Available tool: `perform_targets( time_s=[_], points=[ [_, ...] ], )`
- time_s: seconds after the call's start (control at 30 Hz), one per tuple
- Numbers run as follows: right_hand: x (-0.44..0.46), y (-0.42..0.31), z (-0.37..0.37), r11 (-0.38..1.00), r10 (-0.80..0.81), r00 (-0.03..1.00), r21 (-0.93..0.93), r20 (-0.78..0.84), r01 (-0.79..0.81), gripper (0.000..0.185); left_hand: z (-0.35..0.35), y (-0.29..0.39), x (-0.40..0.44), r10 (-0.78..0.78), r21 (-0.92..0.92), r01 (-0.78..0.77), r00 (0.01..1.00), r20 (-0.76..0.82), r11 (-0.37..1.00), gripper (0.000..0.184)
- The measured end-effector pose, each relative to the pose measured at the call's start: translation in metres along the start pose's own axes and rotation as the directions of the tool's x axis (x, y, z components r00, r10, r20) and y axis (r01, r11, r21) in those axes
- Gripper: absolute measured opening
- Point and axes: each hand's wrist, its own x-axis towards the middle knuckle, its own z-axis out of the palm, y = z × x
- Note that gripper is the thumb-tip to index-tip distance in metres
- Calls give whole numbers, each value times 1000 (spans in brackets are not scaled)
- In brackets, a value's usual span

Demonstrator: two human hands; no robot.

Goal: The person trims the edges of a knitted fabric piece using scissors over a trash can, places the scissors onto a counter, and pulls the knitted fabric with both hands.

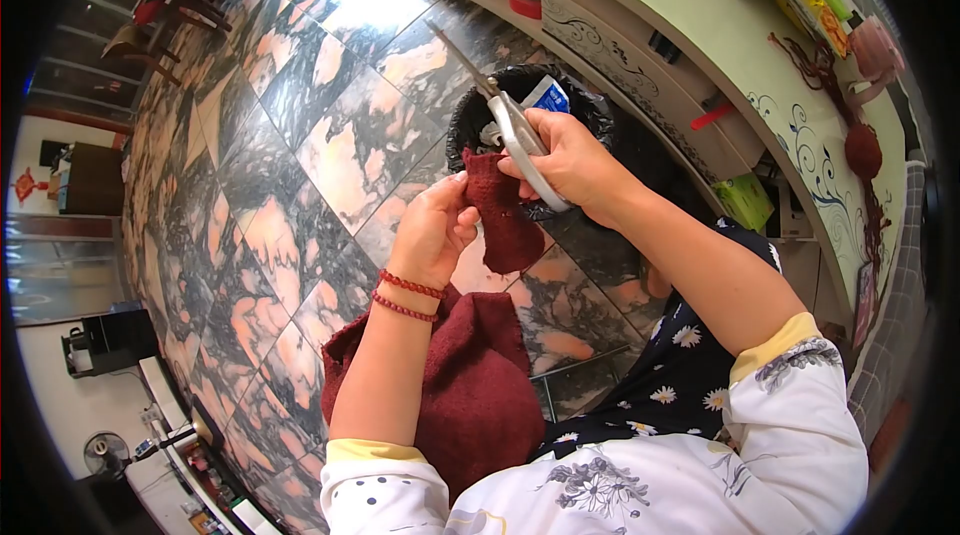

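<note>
Knit pc (pixel 508 225) hangs btwn L hand (pixel 432 227) / R hand (pixel 572 163) | scissors (pixel 510 130) in R

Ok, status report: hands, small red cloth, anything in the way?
Left hand pinching small red cloth. Right hand holding scissors, blades pointing away from it. Black-lined bin just beyond; nothing visibly blocking.

White glare burns out part of the tiled floor (pixel 240 225) at 11 o'clock, daylight-bright, while deep shade pools beneath the pale table (pixel 720 60) toward 2 o'clock. The left hand (pixel 432 230) and right hand (pixel 572 163) look evenly lit and fairly crisp near the centre. Fisheye distortion bows the table's edge from 12 to 3 o'clock, black vignetting swallows the corners, and the fan (pixel 105 453) at 8 o'clock appears soft.
</note>
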Motion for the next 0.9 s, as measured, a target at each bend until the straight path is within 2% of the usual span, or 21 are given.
perform_targets(
  time_s=[0.07, 0.13, 0.33, 0.9],
  points=[
    [-1, 2, -4, 999, 41, 999, 15, -19, -41, 18, 3, 2, -2, 44, 5, -44, 996, -75, 999, 13],
    [2, 5, -9, 994, 101, 994, 53, -45, -98, 16, 2, 3, -3, 55, 12, -55, 996, -65, 998, 12],
    [0, 3, -10, 987, 120, 991, 115, -52, -114, 17, 4, 2, -5, 69, 15, -68, 994, -89, 998, 11],
    [2, 6, -14, 980, 153, 985, 137, -78, -141, 18, 2, 2, -4, 60, 19, -58, 995, -75, 998, 13]
  ],
)
